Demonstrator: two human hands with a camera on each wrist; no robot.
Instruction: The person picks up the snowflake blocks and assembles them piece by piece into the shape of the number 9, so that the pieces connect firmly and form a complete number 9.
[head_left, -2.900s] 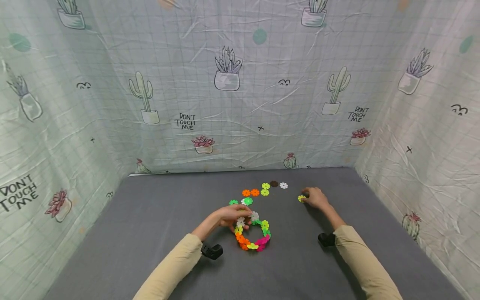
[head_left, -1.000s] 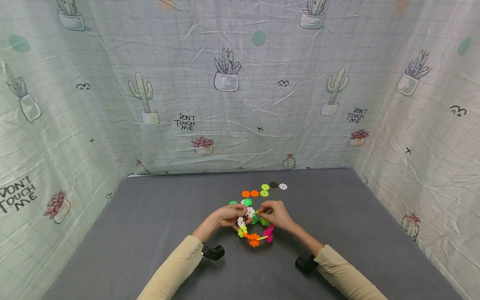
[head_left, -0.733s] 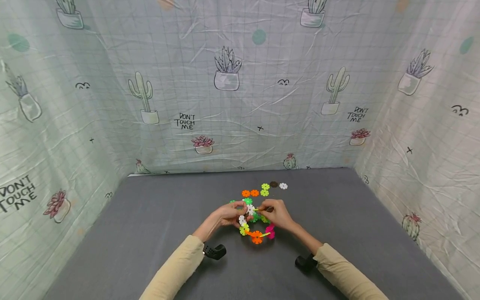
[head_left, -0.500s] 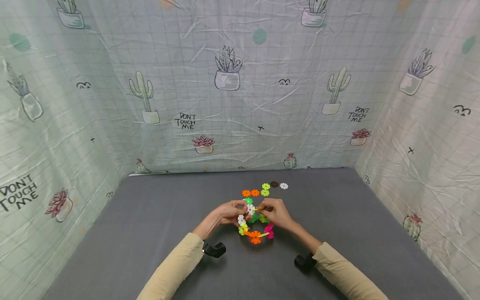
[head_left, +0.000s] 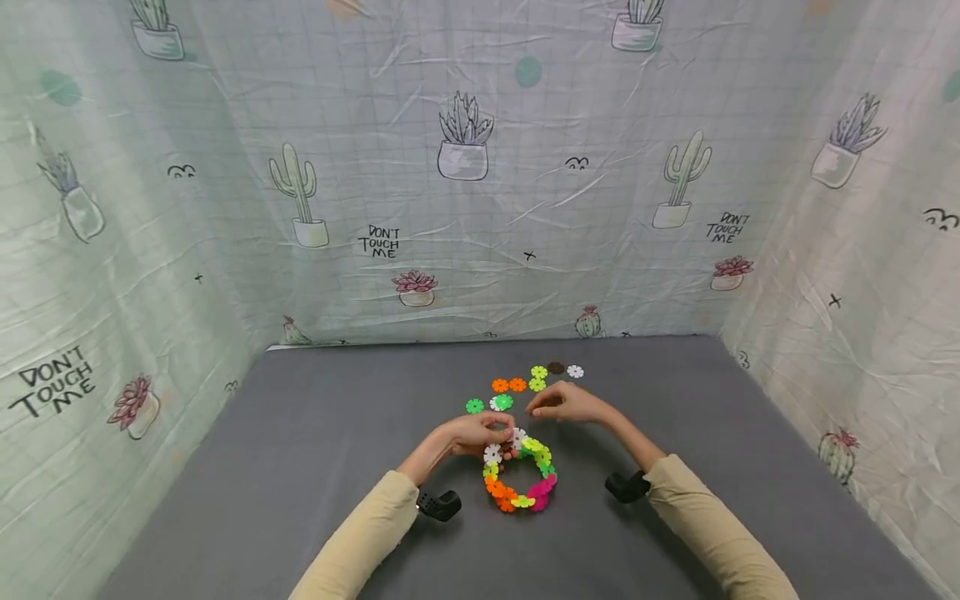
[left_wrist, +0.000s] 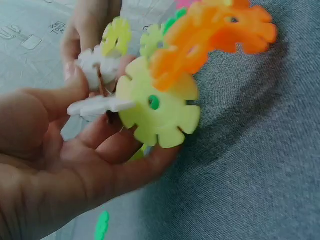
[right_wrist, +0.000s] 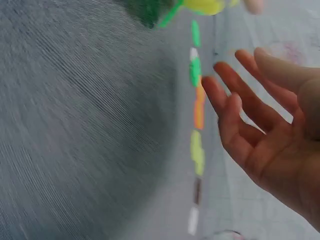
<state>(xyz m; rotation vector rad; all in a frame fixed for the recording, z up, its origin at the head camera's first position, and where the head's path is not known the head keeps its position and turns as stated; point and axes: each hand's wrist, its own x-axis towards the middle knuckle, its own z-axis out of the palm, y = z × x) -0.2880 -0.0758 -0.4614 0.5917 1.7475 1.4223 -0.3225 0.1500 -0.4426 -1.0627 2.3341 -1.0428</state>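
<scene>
In the head view my left hand [head_left: 474, 433] pinches a ring of interlocking flower discs [head_left: 538, 493] at its upper left side. The ring runs through white, yellow, orange, pink and green pieces. In the left wrist view, thumb and fingers hold it near a white disc [left_wrist: 97, 106], beside a pale yellow disc [left_wrist: 162, 112]; a thin brown disc shows edge-on between white ones. My right hand [head_left: 572, 402] hovers just beyond the ring's upper right, holding nothing. The right wrist view shows that hand [right_wrist: 272, 137] with its fingers loosely spread and bent.
Loose flower discs lie behind the hands on the grey table [head_left: 360, 400]: green [head_left: 475, 406], a green one [head_left: 504, 402] overlapping a white, orange [head_left: 500, 385], yellow [head_left: 537, 384], brown [head_left: 556, 367] and white [head_left: 575, 371]. A patterned curtain [head_left: 480, 283] surrounds the table's back and sides.
My right hand has brought a yellow disc from the right to the ring, let it go there and moved up and away. My left hand keeps holding the ring, which now sits lower.
</scene>
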